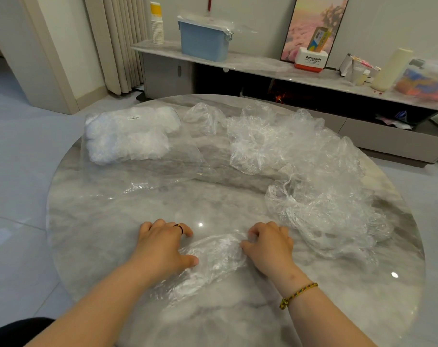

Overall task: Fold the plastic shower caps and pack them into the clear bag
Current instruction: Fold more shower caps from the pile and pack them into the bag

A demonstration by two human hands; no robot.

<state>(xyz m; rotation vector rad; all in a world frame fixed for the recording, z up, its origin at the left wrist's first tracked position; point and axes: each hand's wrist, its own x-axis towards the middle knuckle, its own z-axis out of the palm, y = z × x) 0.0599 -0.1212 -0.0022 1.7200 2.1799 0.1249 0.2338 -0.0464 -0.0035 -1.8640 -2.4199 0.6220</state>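
A clear plastic shower cap [213,259] lies flattened and partly folded on the round marble table [112,234], near its front. My left hand [162,244] presses on the cap's left part, thumb on the plastic. My right hand [270,244] pinches its right end with curled fingers. At the back left lies the clear bag [130,136], with several folded white caps inside and its open mouth spread flat towards me. A heap of loose crumpled caps [300,151] runs along the right side of the table.
One loose cap [205,116] lies between the bag and the heap. Behind the table runs a low sideboard [263,66] with a blue bin [202,38], stacked paper cups [157,26] and small boxes. Pale floor tiles surround the table.
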